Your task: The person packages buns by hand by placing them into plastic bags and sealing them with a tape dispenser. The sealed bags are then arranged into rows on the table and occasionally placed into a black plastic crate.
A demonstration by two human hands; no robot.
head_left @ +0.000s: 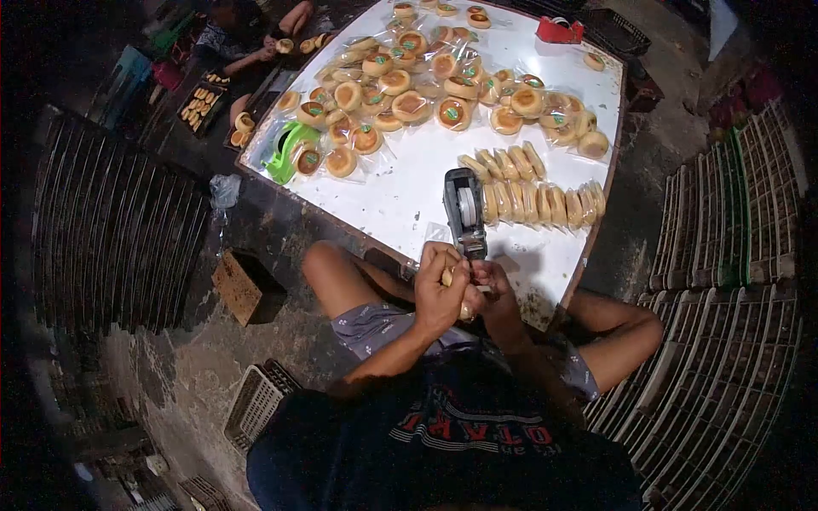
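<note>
Crates (119, 230) of dark wire fill the 9 o'clock edge. At 11 o'clock a second person's hand (266, 53) rests by a small tray of pastries (202, 102). Green tape dispenser (288, 149) sits at the left corner of the white table (400, 183), just beside a bagged pastry. Heap of wrapped pastries (426, 85) spreads from that corner toward 12 o'clock, most bags carrying a green label.

Left hand (440, 294), just below frame centre, is curled shut around a wrapped pastry (452, 285), fingers pressed over its top; only a pale edge of the pastry shows between the fingers. Right hand (497, 294) touches the left, fingers bent in and pinching at the same packet; exactly what it grips cannot be told. Dark tape dispenser (464, 209) stands directly above both hands at 12 o'clock from them, its lower end meeting the fingertips.

Row of pastries on edge (537, 200) lies at 2 o'clock from the hands, just beside the dark dispenser. Red dispenser (558, 30) sits at the far table edge, toward 1 o'clock. Stacked racks (733, 221) line the 3 o'clock side.
</note>
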